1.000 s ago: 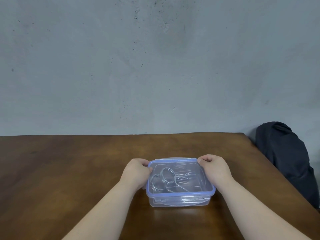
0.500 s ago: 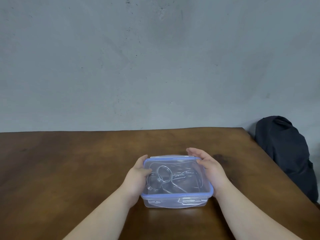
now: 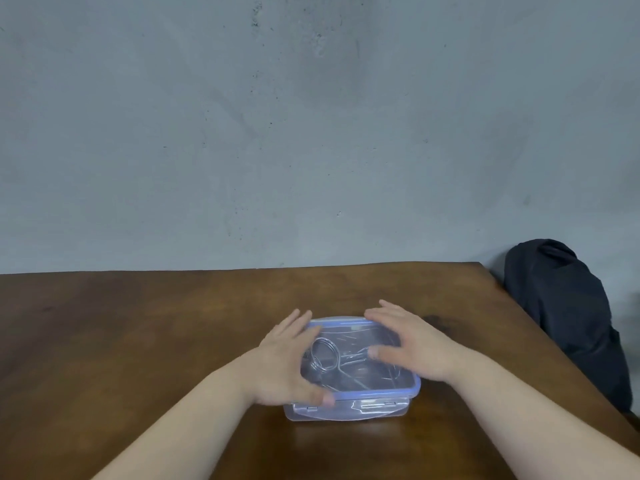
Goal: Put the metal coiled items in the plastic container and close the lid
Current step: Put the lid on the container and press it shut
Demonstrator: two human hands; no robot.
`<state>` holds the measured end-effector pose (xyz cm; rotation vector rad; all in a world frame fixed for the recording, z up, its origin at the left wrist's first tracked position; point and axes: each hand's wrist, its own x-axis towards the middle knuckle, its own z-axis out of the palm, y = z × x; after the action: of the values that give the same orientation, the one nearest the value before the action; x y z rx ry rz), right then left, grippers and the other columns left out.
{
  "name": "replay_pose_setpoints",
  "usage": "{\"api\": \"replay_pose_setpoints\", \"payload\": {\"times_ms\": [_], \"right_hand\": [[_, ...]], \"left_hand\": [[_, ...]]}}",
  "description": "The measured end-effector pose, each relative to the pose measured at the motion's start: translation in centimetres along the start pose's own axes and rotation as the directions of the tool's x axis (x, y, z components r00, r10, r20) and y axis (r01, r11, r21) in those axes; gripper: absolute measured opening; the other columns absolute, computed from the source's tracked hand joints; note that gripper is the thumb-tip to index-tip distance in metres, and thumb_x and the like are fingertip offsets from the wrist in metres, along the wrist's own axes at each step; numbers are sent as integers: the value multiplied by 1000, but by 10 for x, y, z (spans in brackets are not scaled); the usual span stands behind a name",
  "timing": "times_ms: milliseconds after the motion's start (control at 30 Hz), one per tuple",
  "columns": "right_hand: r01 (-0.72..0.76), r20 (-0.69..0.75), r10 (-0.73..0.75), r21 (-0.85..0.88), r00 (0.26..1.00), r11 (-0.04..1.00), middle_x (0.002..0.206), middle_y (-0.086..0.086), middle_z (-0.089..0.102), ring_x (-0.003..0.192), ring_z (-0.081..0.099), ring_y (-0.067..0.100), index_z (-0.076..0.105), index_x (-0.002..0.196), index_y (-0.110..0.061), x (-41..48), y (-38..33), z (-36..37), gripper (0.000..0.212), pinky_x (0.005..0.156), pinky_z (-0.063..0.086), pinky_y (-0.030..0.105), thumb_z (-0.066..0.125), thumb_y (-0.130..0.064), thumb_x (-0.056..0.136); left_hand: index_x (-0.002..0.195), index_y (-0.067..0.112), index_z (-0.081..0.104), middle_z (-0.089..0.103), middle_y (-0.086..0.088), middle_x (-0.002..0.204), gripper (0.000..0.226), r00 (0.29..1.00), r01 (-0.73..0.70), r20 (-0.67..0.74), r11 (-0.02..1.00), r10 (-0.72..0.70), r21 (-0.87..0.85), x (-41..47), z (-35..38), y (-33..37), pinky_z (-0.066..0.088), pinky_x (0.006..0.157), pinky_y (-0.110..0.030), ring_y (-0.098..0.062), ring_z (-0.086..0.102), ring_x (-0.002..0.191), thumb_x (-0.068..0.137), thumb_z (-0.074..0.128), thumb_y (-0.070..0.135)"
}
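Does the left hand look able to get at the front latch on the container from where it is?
Probably yes. The left hand lies open on the lid, thumb just above the front latch; nothing blocks it.

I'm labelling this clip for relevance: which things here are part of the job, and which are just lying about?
Part of the job:
clear plastic container
blue-rimmed clear lid
shiny metal coiled items inside
left hand and right hand, spread over the lid

Lying about:
dark fabric bundle beside the brown wooden table

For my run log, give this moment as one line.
lid: on container | coils: inside | left hand, right hand: flat on lid, open
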<state>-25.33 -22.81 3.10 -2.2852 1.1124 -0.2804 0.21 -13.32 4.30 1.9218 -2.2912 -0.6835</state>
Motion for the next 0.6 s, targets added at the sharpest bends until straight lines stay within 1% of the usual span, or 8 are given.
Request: {"api": "replay_pose_setpoints", "payload": {"times_ms": [67,100,167,233,300,400,500,600], "right_hand": [[60,212,3,-292,977,954,166,-16,11,154,-11,6,14,162,-29,-4,-12,-10,114,127,-2,45,68,-73,71],[77,288,34,-364,957,928,167,-15,1,153,-19,8,3,162,-29,-7,-18,-13,127,125,-9,49,69,-78,65],[87,352,81,-435,933,896,169,-9,-11,152,-25,13,-8,161,-31,-7,-28,-14,136,123,-15,52,72,-78,60],[79,345,106,-481,933,873,169,-2,-4,154,-15,19,-9,160,-33,-5,-36,-12,137,123,-13,52,77,-72,60],[89,318,100,-530,943,843,164,4,10,152,0,26,-7,159,-34,-2,-43,-10,133,124,-4,48,77,-66,61],[106,288,79,-575,954,811,161,6,17,149,11,29,-4,159,-34,-4,-48,-8,127,123,7,46,75,-63,64],[82,266,75,-535,961,841,165,2,10,151,5,27,-2,159,-35,-10,-47,-5,123,122,14,45,74,-62,67],[43,215,58,-437,975,899,170,-6,-11,153,-20,12,-3,161,-33,-20,-42,5,123,122,22,40,74,-57,68]], "left_hand": [[159,28,-7,-27,14,163,138,994,9,109,990,-24,142,-1,-7,4,9,126,-47,-7,-30,148,57,74,75],[159,27,-10,-28,11,164,142,990,17,133,984,-41,178,-1,-10,6,10,126,-48,-8,-30,148,56,76,72],[158,26,-10,-22,9,166,143,988,23,145,975,-57,222,0,-13,11,16,125,-47,-12,-26,150,55,79,68],[159,25,-7,-8,4,166,139,991,14,124,964,-48,265,2,-12,16,26,122,-46,-18,-14,152,56,76,67],[159,26,-3,5,1,161,133,996,3,82,953,-30,302,4,-8,17,36,117,-44,-21,-1,149,57,72,67],[158,25,-2,6,0,161,129,998,0,56,948,-19,319,5,-5,16,38,115,-44,-22,1,149,58,68,65],[159,22,-4,0,0,164,128,999,4,41,954,-17,299,2,-3,17,34,118,-44,-23,-7,152,60,67,63],[159,19,-8,-13,1,168,126,999,21,18,970,-26,244,-3,2,16,26,122,-43,-18,-20,152,65,66,58]]}}
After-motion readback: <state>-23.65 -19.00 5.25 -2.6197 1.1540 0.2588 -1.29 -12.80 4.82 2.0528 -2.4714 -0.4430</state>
